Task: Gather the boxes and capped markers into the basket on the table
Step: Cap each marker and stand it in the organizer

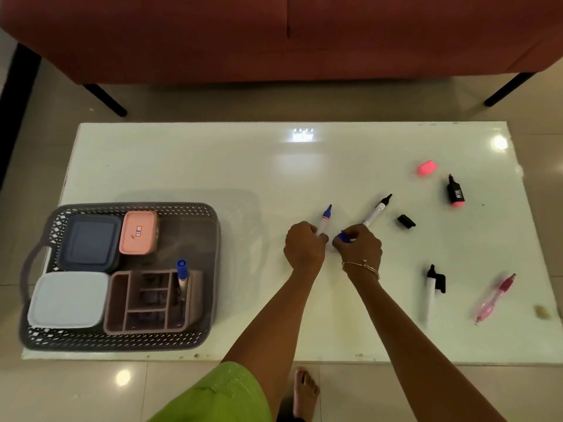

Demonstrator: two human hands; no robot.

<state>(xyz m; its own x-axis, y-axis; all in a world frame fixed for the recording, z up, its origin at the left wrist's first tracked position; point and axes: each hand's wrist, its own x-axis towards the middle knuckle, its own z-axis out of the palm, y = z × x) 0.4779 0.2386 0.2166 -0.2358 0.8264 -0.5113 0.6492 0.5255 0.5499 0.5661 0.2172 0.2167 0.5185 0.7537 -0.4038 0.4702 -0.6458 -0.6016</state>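
A grey perforated basket (195, 208) sits at the table's left end. Inside lie a dark blue box (88, 242), a pink box (138, 232), a light blue box (68, 300) and a brown organiser (149, 300) with a capped blue marker (182, 275) standing in it. At mid-table my left hand (304, 243) grips an uncapped blue marker (326, 216). My right hand (359, 243) pinches a blue cap (343, 236) close beside it. An uncapped black marker (377, 208) lies just behind my right hand.
To the right lie a loose black cap (406, 221), a pink cap (427, 168), an uncapped pink highlighter (455, 191), a white marker with a black cap beside it (432, 287) and a pink pen (495, 298). A red sofa (274, 35) stands beyond the white table (213, 159).
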